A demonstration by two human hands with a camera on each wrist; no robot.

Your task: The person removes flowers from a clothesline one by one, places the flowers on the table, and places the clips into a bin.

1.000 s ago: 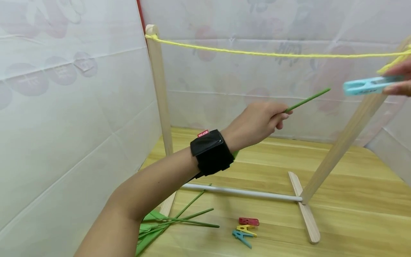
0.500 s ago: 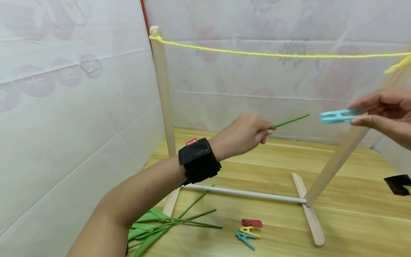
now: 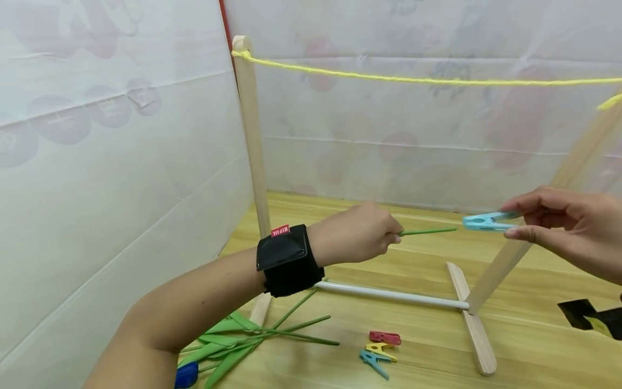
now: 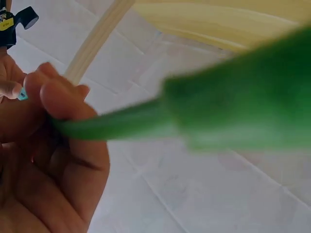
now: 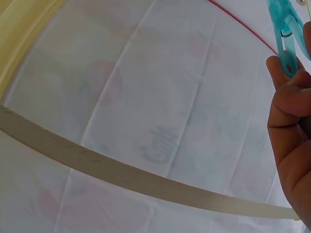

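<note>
A green stem and a blue clothespin are held tip to tip in front of a small wooden drying rack.

The green stem is pinched in the curled fingers of the left hand, with its long axis nearly level and its free end pointed right, toward the blue clothespin. That clothespin is pinched between thumb and fingers of the right hand, lying level with its nose pointed left; a small gap is left between nose and stem tip. Both are held in the air above the table, below the yellow string stretched between the rack's left post and right post. Near the left forearm, more green stems and leaves are spread on the table, and three small clothespins, red, yellow and blue, are lying just right of them.
</note>
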